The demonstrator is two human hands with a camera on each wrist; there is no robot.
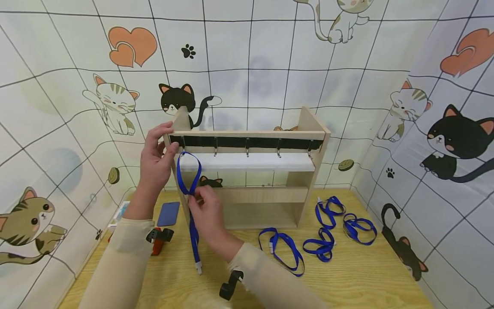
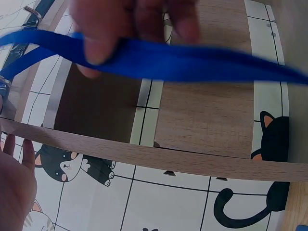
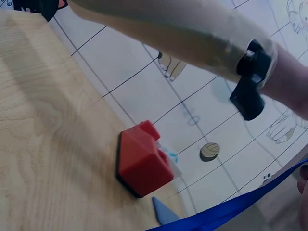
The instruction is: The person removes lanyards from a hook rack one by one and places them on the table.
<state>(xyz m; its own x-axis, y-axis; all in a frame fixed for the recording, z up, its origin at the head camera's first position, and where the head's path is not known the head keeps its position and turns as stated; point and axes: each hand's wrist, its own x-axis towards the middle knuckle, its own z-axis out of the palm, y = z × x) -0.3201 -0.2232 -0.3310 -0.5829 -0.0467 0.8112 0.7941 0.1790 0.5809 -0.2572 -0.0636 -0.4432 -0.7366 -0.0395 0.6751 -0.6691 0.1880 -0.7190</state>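
My left hand (image 1: 155, 167) grips the upper left corner of a light wooden rack (image 1: 239, 195), thumb at the front and fingers round the side. The rack has a black strip (image 1: 231, 141) with several metal hooks (image 1: 247, 153). A blue lanyard (image 1: 179, 171) has its loop at the leftmost hook. My right hand (image 1: 206, 210) pinches the lanyard just below that loop, and its straps hang down to a pale clip (image 1: 198, 267). In the left wrist view, the right hand's fingers close on the blue strap (image 2: 192, 62) in front of the rack.
Several coiled blue lanyards (image 1: 287, 244) lie on the wooden table (image 1: 359, 279), to the rack's right and front. Left of the rack are a flat blue pad (image 1: 168, 213) and a red block-shaped object (image 3: 144, 161) with a dark base. Cat-patterned walls (image 1: 247, 86) enclose the table.
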